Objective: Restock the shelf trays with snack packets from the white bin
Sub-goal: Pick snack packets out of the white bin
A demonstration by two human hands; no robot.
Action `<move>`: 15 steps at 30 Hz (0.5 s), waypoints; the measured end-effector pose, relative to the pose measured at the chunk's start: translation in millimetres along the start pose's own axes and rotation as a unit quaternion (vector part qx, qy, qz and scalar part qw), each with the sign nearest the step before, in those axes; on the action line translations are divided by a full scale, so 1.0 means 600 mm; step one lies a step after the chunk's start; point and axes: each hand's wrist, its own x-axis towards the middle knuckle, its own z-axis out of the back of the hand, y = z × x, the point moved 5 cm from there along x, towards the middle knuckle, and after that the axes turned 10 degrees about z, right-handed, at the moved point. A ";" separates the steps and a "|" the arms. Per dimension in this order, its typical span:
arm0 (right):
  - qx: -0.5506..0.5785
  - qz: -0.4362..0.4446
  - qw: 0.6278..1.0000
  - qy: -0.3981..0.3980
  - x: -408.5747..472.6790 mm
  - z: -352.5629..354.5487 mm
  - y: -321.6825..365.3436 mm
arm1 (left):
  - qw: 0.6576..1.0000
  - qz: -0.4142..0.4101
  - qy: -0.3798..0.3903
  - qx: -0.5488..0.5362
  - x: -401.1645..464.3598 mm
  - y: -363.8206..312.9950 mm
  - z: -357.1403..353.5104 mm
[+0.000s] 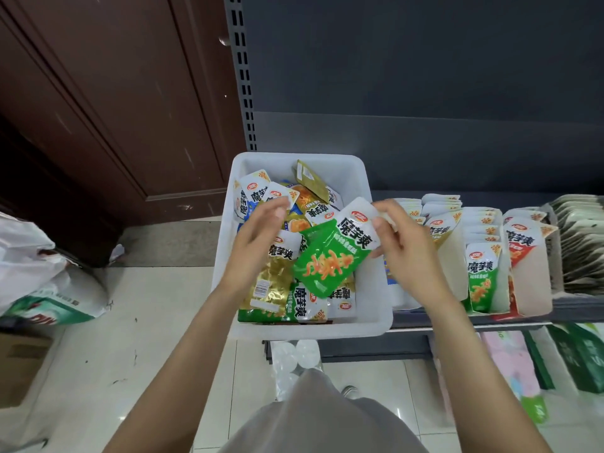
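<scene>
The white bin sits at the left end of the shelf, full of several mixed snack packets in green, gold and blue. My right hand pinches the white top of a green packet and holds it tilted above the bin. My left hand hovers over the bin's left half with relaxed fingers, touching or just above a white-topped packet. To the right stand cardboard shelf trays: a green-packet tray and a red-packet tray.
A tray of beige packets stands at the far right. The dark shelf upright rises behind the bin. White sacks and a cardboard box lie on the tiled floor at left. Goods fill the lower shelf.
</scene>
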 end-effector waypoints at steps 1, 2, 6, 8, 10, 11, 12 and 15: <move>0.056 -0.023 0.998 -0.004 -0.001 0.009 -0.004 | 0.997 0.026 0.067 0.007 -0.003 -0.014 -0.016; 0.098 -0.037 0.994 -0.011 -0.001 0.018 -0.007 | 0.990 0.044 0.126 0.040 -0.008 -0.025 -0.034; 0.217 -0.079 0.971 -0.064 -0.006 0.050 -0.016 | 0.972 0.076 0.199 0.099 -0.021 -0.035 -0.098; 0.272 -0.116 0.949 -0.109 -0.015 0.064 -0.027 | 0.975 0.065 0.206 0.052 -0.021 -0.035 -0.121; 0.302 -0.157 0.930 -0.140 -0.025 0.072 -0.038 | 0.977 0.056 0.204 0.036 -0.016 -0.036 -0.136; 0.319 -0.180 0.919 -0.148 -0.030 0.073 -0.046 | 0.977 0.053 0.205 0.035 -0.017 -0.040 -0.143; 0.345 -0.210 0.902 -0.154 -0.036 0.072 -0.053 | 0.977 0.045 0.207 0.036 -0.016 -0.040 -0.150; 0.437 -0.273 0.841 -0.169 -0.056 0.071 -0.076 | 0.976 0.032 0.209 0.046 -0.016 -0.041 -0.174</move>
